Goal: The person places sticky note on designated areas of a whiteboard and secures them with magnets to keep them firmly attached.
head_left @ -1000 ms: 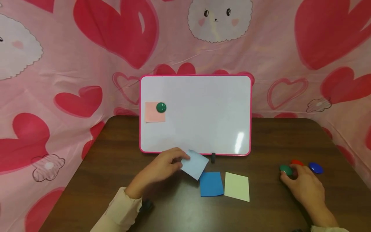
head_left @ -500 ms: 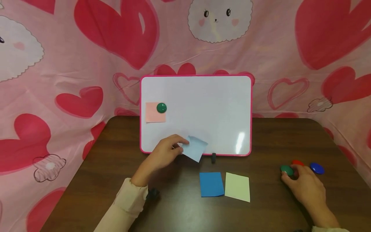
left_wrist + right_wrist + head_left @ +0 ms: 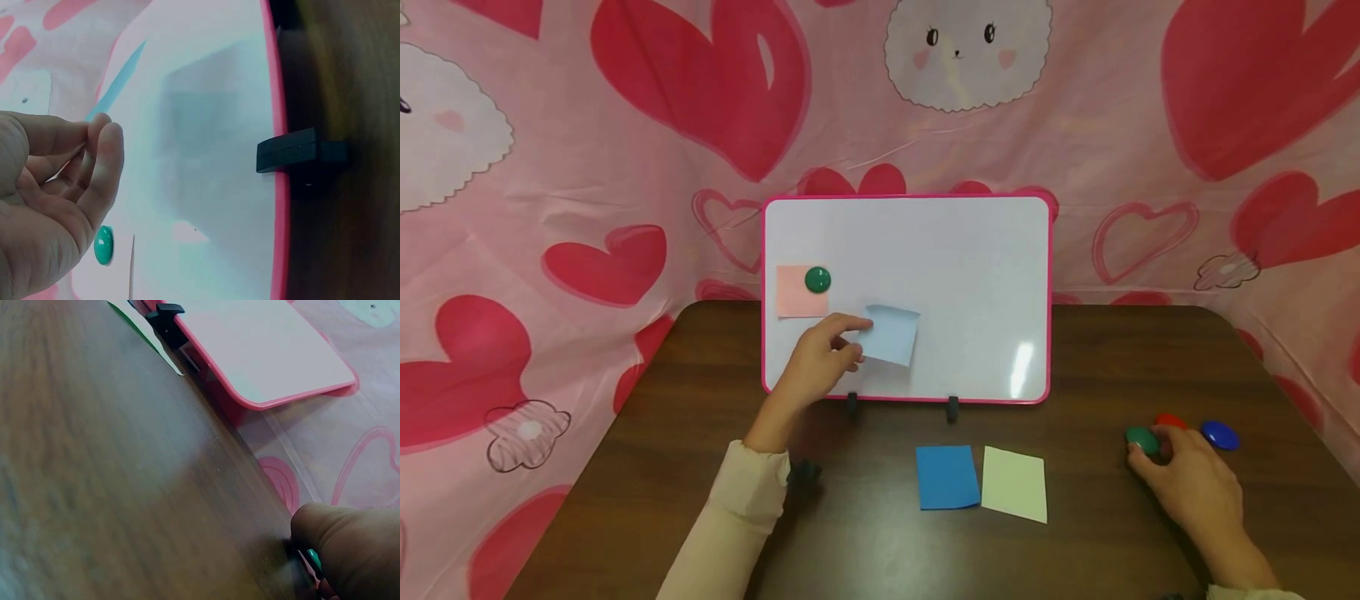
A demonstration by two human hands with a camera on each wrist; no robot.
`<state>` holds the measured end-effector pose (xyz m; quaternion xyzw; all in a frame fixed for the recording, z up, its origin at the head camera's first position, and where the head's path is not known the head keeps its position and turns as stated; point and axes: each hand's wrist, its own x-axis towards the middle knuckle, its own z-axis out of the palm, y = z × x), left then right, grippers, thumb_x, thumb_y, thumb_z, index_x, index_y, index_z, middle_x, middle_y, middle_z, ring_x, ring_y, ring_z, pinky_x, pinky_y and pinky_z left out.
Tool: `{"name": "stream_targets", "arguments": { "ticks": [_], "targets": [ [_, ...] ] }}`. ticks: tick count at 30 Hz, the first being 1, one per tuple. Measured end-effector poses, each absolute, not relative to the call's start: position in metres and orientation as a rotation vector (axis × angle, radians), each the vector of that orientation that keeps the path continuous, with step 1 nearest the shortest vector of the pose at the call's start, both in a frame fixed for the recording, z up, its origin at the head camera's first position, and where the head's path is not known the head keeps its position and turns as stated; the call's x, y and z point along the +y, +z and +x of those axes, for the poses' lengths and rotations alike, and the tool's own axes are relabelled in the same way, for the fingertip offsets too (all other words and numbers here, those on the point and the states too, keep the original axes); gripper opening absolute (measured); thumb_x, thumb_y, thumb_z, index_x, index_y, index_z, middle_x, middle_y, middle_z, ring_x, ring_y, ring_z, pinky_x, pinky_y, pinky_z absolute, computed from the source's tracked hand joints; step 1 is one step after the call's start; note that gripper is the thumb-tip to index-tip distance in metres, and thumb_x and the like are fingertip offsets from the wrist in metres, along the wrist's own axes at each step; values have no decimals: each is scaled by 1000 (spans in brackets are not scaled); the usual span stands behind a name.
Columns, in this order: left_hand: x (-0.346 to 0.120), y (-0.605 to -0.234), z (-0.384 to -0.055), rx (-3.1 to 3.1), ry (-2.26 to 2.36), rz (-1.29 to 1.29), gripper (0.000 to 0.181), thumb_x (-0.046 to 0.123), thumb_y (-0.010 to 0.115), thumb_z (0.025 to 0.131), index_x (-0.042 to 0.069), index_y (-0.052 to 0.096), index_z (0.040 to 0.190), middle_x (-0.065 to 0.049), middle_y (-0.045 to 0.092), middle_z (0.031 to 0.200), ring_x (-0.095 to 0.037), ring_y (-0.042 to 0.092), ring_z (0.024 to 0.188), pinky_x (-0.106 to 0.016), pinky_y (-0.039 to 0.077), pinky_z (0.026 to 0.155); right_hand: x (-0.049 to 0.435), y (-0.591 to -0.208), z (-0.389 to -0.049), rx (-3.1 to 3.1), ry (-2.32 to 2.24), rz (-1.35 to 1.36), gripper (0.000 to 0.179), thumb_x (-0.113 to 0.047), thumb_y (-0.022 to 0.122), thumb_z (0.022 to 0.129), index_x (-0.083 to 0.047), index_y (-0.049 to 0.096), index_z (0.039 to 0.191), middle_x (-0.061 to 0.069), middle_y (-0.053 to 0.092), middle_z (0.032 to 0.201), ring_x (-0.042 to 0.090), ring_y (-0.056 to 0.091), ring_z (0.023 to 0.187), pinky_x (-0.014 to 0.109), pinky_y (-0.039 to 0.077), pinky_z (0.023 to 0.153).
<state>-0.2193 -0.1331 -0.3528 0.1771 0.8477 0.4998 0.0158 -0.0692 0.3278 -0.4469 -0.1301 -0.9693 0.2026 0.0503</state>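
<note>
My left hand (image 3: 816, 358) pinches a light blue sticky note (image 3: 891, 335) by its left edge, in front of the whiteboard (image 3: 970, 275). In the left wrist view the note (image 3: 124, 78) appears nearly edge-on, with its shadow on the board. A pink sticky note (image 3: 797, 302) is on the board's left side under a round green magnet (image 3: 817, 280). At the table's right, my right hand (image 3: 1198, 483) holds a second green magnet (image 3: 1141, 440) between thumb and fingers. Beside it are a red magnet (image 3: 1169, 422), partly hidden by the fingers, and a blue magnet (image 3: 1221, 435).
A blue sticky note (image 3: 947, 477) and a pale green sticky note (image 3: 1015, 485) lie on the wooden table (image 3: 880, 550). Black stand feet (image 3: 952, 408) prop up the pink-framed board. Heart-patterned cloth (image 3: 865, 83) hangs behind.
My left hand has lifted the light blue note from near the table up in front of the board, moving it slightly left. My right hand has stayed at the green magnet.
</note>
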Motion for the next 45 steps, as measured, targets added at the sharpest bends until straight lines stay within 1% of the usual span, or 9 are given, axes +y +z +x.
{"name": "stream_targets", "arguments": {
  "ticks": [4,8,11,15,19,27,31,35,45],
  "targets": [
    [-132,-352,-227,2645,1606,531,34,3,62,97,6,66,130,-10,62,123,-23,67,78,-36,56,72,328,-447,-69,-2952,616,-395,57,-43,62,96,5,55,126,23,57,108,40,59,91,54,46,63],
    [-129,-351,-233,2622,1655,472,39,6,63,97,9,63,136,-9,58,131,-23,68,82,-36,57,77,328,-447,-69,-2951,617,-402,57,-43,62,96,5,55,126,24,56,108,41,58,92,55,46,64],
    [-128,-352,-239,2591,1698,437,44,4,63,98,8,58,141,-10,53,138,-24,69,84,-36,58,81,328,-448,-69,-2948,617,-404,58,-43,62,96,5,55,126,24,57,109,41,58,92,55,45,64],
    [-127,-354,-247,2556,1758,403,50,2,63,97,6,54,145,-13,52,141,-26,68,87,-35,58,82,328,-449,-69,-2943,618,-397,57,-44,62,96,5,55,126,24,57,108,41,58,92,55,46,64],
    [-129,-355,-253,2539,1811,369,53,-1,62,96,6,51,148,-14,49,142,-26,67,87,-32,58,82,328,-449,-69,-2938,612,-391,57,-43,62,96,5,56,125,24,57,108,42,58,92,56,45,64],
    [-131,-353,-260,2486,1855,343,55,-8,56,96,1,46,150,-20,44,146,-27,64,84,-30,58,79,328,-448,-69,-2956,620,-405,59,-44,61,96,5,54,127,23,56,108,39,58,91,54,46,63],
    [-131,-350,-261,2463,1857,335,57,-9,55,96,2,45,151,-22,46,141,-27,63,86,-30,58,79,328,-448,-70,-2963,620,-414,60,-45,61,97,5,54,128,24,56,109,40,58,92,55,46,64],
    [-131,-347,-261,2464,1854,328,56,-8,54,97,3,44,151,-22,46,131,-28,62,87,-31,58,80,329,-448,-69,-2955,612,-411,59,-44,62,96,5,54,128,24,56,109,41,58,93,56,46,65],
    [-134,-344,-268,2459,1853,316,57,-9,52,97,4,44,152,-19,43,122,-28,60,89,-32,58,80,328,-450,-69,-2936,600,-392,57,-42,63,95,5,55,126,23,57,107,39,59,90,54,46,63]
  ]
}}
